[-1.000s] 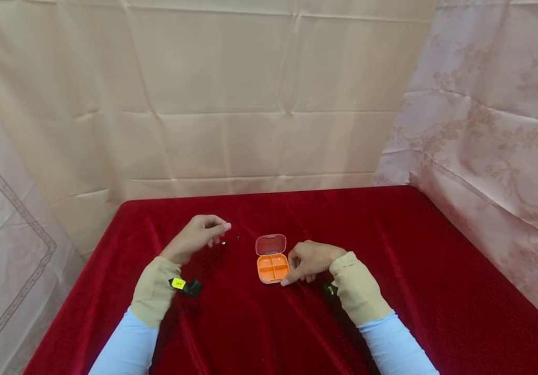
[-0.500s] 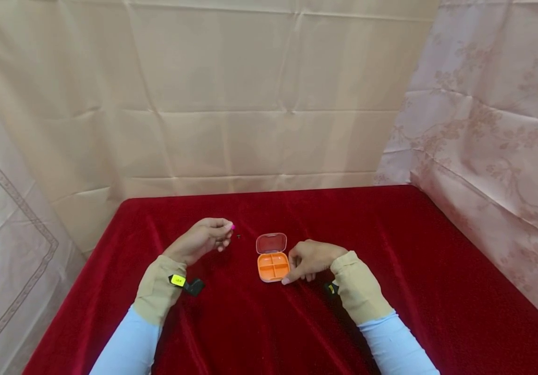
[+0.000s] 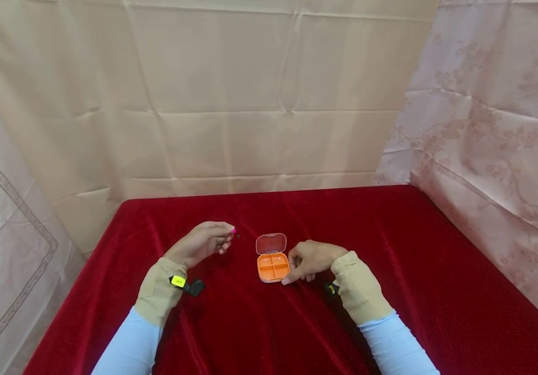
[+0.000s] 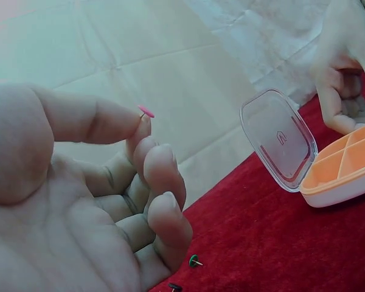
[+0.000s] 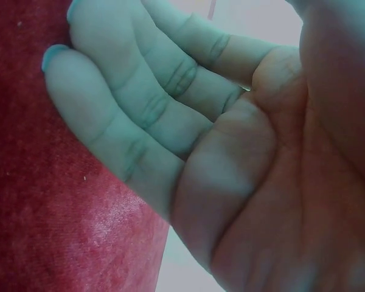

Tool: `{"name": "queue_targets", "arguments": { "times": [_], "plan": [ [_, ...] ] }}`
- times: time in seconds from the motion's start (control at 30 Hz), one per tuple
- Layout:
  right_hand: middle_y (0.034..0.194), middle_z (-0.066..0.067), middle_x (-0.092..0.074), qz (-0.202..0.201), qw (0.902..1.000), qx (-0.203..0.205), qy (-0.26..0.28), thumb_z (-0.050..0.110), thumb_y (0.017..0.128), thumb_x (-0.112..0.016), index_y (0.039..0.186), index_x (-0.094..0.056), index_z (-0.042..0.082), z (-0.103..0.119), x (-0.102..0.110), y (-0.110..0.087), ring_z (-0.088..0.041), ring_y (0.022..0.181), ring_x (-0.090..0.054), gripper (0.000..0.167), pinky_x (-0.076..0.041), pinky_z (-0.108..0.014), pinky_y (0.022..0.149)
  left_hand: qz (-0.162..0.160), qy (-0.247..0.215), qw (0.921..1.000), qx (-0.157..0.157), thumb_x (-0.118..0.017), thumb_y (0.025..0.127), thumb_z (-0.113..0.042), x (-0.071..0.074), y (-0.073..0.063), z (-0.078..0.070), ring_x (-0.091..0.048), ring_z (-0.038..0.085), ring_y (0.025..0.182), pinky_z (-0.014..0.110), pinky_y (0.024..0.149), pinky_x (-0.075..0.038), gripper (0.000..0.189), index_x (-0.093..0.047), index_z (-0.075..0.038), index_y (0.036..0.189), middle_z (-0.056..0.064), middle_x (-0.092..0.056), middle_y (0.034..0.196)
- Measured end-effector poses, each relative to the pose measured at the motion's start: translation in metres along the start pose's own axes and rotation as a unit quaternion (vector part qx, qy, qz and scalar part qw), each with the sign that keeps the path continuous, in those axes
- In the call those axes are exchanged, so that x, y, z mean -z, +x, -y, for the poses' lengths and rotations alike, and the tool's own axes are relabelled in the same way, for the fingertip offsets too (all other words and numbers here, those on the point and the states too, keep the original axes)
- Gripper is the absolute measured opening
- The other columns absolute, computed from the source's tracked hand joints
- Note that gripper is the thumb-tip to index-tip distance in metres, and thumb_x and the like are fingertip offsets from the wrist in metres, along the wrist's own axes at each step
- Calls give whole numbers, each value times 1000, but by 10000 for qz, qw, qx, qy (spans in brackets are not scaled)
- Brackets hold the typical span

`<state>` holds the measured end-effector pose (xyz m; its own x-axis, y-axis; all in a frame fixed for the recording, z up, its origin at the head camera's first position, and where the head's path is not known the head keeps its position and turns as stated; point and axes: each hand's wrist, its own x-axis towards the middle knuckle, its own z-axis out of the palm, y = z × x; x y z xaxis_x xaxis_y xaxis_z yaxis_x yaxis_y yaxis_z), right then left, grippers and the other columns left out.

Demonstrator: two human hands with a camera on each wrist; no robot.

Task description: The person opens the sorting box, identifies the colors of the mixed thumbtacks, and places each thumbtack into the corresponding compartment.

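Orange pill case (image 3: 266,272) and pink thumbtack (image 4: 147,112) are showing in front of a beige curtain (image 3: 250,78), which is hanging behind the table (image 3: 438,291). Red velvet cloth is covering the table. Light-blue sleeves (image 3: 130,341) with tan cuffs are reaching in from the near edge. The right hand (image 3: 316,258) is gripping the case, its thumb touching the near right corner and its index finger bending against the right side. The left hand (image 3: 208,244) is hovering left of the case, its thumb and index finger pinching the pink thumbtack, its other fingers curling loosely. The case is lying on the table with its clear lid (image 3: 271,243) standing open at the far side, its four compartments facing up. The pink thumbtack is pointing its round head outward, clear of the cloth. Below the left hand, a green thumbtack (image 4: 193,261) and a dark thumbtack (image 4: 174,287) are lying on the velvet.
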<state>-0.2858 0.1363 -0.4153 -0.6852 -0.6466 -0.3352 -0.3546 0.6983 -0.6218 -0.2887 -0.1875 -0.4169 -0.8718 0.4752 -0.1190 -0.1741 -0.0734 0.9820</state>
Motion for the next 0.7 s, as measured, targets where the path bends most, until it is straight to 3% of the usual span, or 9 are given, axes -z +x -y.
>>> {"name": "queue_targets", "arguments": {
  "times": [0.3,0.7],
  "plan": [
    [73,-1,-69,26,9999,97,-32,37,85,-85,81,-68,13,1,1,-1,-17,62,-67,29,-57,-31,59,-104,-118,9998,86,-55,106,-12,-1,0,-1,-56,13,72,24,67,-47,19,-68,-12,92,2,-59,83],
    [72,-1,-68,48,9999,149,32,36,85,-84,81,-68,13,0,0,-1,-17,62,-66,28,-57,-32,59,308,-59,9995,-33,-48,108,-9,0,-1,1,-55,13,73,25,67,-46,16,-61,-5,100,2,-56,85]
  ]
}}
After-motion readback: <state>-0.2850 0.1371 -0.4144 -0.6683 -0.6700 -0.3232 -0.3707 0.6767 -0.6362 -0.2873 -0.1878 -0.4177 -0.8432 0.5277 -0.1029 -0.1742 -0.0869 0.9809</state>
